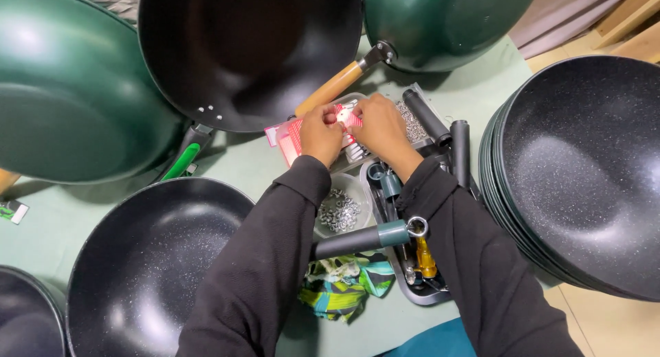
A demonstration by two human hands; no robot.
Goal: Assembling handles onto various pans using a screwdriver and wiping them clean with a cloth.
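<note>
- Two hands, the left hand point(320, 134) and right hand point(377, 127), meet above a clear plastic tray point(412, 123) of small metal parts, both pinching one small red-and-white packet point(344, 116) between thumb and fingertips, as if to tear it.
- Close below sits a round white bowl of silvery washers point(338, 211), within easy reach.
- Dark speckled non-stick woks point(148, 261) ring the pale green tabletop point(247, 164), leaving the middle free.

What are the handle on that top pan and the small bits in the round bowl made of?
The handle looks like pale, smooth wood, going by its tan colour, with a dark metal bracket. The bits in the bowl look like shiny silver metal, probably washers.
</note>
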